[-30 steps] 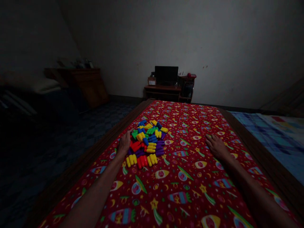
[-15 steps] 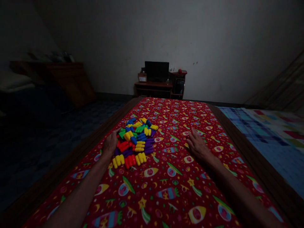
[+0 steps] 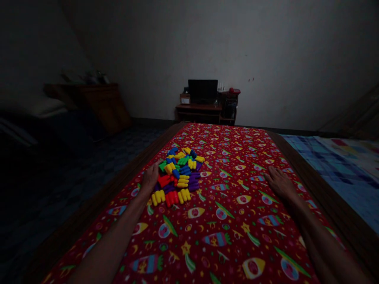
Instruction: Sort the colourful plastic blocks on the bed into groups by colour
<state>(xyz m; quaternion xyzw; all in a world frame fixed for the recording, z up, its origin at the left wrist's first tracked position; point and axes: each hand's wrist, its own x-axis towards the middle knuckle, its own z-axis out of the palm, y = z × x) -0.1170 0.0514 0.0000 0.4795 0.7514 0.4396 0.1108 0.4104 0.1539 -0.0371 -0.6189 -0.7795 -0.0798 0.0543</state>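
A pile of plastic pieces in several colours lies left of the middle on a red patterned cloth [image 3: 219,213]. Yellow pieces [image 3: 158,197] and red pieces [image 3: 171,198] form its near edge, purple ones [image 3: 194,181] its right side, with green [image 3: 183,160] and blue [image 3: 185,170] among them. My left hand [image 3: 150,177] rests against the pile's left side; its fingertips are partly hidden, and whether it grips a piece does not show. Over the cloth's right part, away from the pile, my right hand [image 3: 279,181] is open, palm down, holding nothing.
Beyond the cloth's far end, a dark monitor [image 3: 203,91] stands on a small desk [image 3: 198,106] against the wall. A wooden cabinet [image 3: 103,104] is at the back left. Blue checked bedding [image 3: 314,154] lies on the right.
My right hand has moved right, farther from the pile. The whole view has shifted slightly; my left hand stays beside the pieces.
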